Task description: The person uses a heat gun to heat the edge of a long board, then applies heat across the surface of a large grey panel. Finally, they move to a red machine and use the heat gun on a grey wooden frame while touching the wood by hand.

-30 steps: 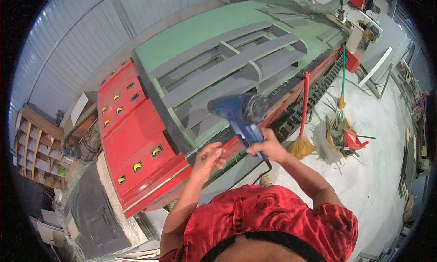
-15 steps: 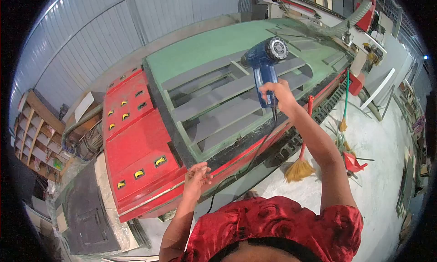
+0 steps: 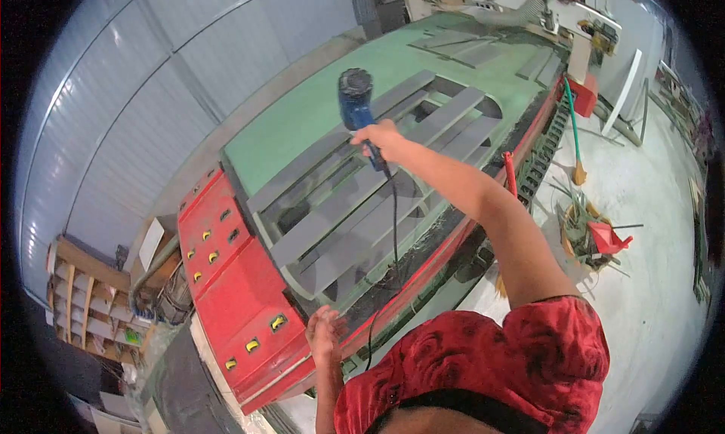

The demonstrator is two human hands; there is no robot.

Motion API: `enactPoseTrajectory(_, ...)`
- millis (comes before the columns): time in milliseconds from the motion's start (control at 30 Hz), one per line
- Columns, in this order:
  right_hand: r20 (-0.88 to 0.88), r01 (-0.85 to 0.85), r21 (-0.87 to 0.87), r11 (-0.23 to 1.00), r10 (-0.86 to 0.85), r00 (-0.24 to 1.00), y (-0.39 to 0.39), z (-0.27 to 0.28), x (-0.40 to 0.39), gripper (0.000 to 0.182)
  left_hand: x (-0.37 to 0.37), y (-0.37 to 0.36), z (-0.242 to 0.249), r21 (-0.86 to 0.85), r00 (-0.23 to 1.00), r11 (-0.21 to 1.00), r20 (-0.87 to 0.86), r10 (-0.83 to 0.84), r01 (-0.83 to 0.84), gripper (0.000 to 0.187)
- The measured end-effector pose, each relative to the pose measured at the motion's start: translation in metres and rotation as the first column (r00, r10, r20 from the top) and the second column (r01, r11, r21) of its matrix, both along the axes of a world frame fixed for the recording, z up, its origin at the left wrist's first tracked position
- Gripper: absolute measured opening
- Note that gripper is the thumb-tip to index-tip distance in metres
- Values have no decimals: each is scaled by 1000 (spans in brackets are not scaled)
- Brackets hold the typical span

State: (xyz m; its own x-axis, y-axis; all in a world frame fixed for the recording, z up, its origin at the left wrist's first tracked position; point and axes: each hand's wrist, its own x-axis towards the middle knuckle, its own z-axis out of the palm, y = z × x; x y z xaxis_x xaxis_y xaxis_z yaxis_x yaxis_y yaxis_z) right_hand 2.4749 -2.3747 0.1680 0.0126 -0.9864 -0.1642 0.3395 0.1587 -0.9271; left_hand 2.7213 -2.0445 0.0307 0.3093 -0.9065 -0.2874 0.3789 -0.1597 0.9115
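My right hand (image 3: 381, 138) is wrapped round the handle of a blue heat gun (image 3: 355, 106), raised over the machine bed. Its black cord (image 3: 396, 230) hangs from the handle down past the bed's near edge. Below lies a grey slatted panel (image 3: 340, 211) with a rounded end and long openings, resting on the green bed (image 3: 302, 158). My left hand (image 3: 325, 334) is at the near corner of the bed, empty, its fingers loosely bent and apart.
A red machine cover (image 3: 234, 283) with yellow-marked recesses flanks the bed on the left. Grey offcuts (image 3: 468, 49) lie at the far end. On the floor at right are a green-handled broom (image 3: 572, 124), a red dustpan (image 3: 606, 236) and a basket of scraps (image 3: 578, 226).
My right hand has carried the heat gun left and turned it, over the panel's left half. My left hand stays by the corner, its fingers a little looser. The view has shifted.
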Motion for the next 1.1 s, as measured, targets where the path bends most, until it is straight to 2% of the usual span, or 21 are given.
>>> enactPoseTrajectory(67, -122, -10, 75, 997, 19, 992, -5, 6, 6, 24, -4, 2, -1, -29, 999, 999, -33, 31, -32, 32)
enactPoseTrajectory(100, -120, -14, 75, 997, 23, 993, -13, 4, 8, 24, -2, -5, -6, -47, 999, 999, -54, -9, 6, 30)
enactPoseTrajectory(233, -117, -32, 105, 994, 44, 992, -36, -6, 12, 22, -11, -5, -4, -29, 994, 996, -72, 82, -84, 30)
enactPoseTrajectory(467, -147, -80, 103, 991, 94, 985, -64, -15, 11, 22, -18, -15, 0, -31, 993, 994, -73, 98, -101, 31)
enactPoseTrajectory(667, -123, -132, 52, 990, 137, 983, -64, -19, 4, 23, -22, -18, -4, -27, 991, 993, -73, 110, -112, 32)
enactPoseTrajectory(900, -147, -126, 93, 988, 139, 979, -53, -12, 15, 20, -16, -17, -11, -3, 986, 990, -87, 141, -142, 29)
enactPoseTrajectory(967, -64, -187, 77, 979, 192, 979, -43, -10, 25, 19, -15, -15, -14, -20, 983, 989, -108, 146, -149, 28)
enactPoseTrajectory(1100, -75, -305, 53, 951, 309, 948, -25, -2, 47, 17, -12, -12, -12, -32, 988, 990, -79, 131, -134, 26)
